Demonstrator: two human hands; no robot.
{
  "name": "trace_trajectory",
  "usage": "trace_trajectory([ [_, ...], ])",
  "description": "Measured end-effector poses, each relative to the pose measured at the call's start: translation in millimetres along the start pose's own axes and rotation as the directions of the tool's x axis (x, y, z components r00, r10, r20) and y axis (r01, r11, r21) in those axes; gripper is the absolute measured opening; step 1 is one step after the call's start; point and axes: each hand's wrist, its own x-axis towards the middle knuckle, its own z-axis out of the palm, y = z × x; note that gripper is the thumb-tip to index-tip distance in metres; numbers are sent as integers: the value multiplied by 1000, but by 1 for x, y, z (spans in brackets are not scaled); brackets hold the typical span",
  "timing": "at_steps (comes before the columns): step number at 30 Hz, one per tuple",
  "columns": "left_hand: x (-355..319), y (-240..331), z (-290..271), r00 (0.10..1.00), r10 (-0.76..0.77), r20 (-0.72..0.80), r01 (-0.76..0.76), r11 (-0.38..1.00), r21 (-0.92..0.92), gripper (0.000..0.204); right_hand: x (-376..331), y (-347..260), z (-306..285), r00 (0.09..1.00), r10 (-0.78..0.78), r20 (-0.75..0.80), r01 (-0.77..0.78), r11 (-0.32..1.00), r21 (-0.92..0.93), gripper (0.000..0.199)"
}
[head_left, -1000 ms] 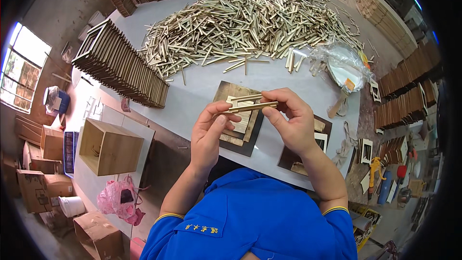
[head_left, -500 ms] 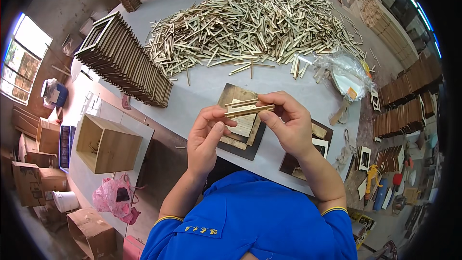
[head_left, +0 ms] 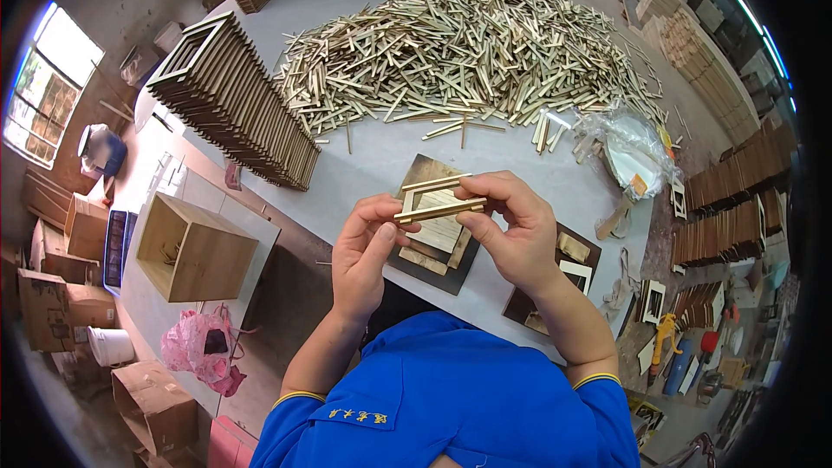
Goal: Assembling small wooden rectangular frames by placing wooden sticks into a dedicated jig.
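Together, both hands grip a small wooden frame [head_left: 436, 198] above the table [head_left: 364, 165].
Left hand [head_left: 364, 256] pinches its 9 o'clock end, right hand [head_left: 516, 230] its 3 o'clock end; stick pile [head_left: 468, 52] lies at 12 o'clock.

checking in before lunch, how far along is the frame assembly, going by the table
Done: a long row of finished wooden frames stands on edge at the table's left. In hand: both hands, left hand and right hand, hold one small frame of wooden strips above a dark board. Left: a very large heap of loose strips still covers the far side, so plenty remains.
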Motion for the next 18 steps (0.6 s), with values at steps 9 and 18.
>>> trace_trajectory([
  [9, 3, 22, -45, 943, -329, 43, 332, 940, -82, 18, 2, -19, 18, 784, -534, 315, 620, 661, -423, 35],
  [18, 6, 72, -78, 933, -351, 82, 220, 733, 644, 22, 19, -18, 60, 486, -709, 511, 874, 384, -298, 28],
])
